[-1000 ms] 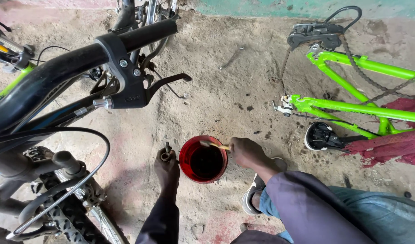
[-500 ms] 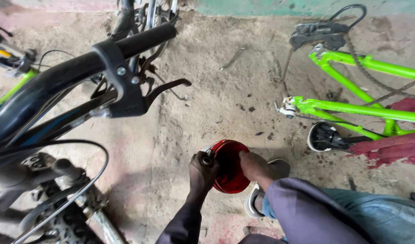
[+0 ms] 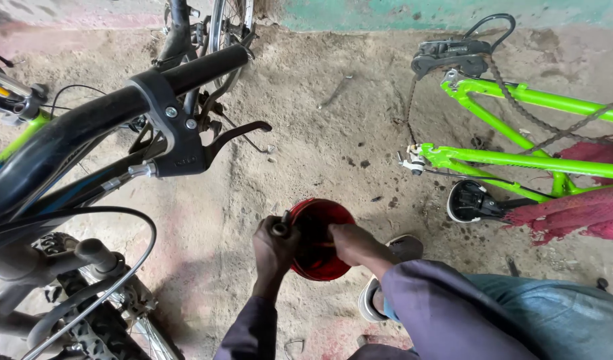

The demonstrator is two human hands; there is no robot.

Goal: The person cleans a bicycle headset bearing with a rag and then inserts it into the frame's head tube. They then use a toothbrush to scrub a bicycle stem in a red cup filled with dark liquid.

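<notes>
Dusty concrete floor (image 3: 306, 133), oil-stained. Red bowl (image 3: 320, 237) tilted on floor at centre, between both hands. Left hand (image 3: 274, 243) at bowl's left rim, fingers curled tight around small dark metal part (image 3: 280, 229). Right hand (image 3: 350, 241) reaching into bowl; finger state cannot be determined. Black handlebar (image 3: 120, 107) with brake lever left; green bicycle frame (image 3: 520, 160) right.

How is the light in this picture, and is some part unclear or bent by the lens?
Head view: soft, even daylight with faint shadows and no strong glare. The close black handlebar looms large and curved by the wide lens. The left hand, right hand and red bowl look reasonably sharp.
</notes>
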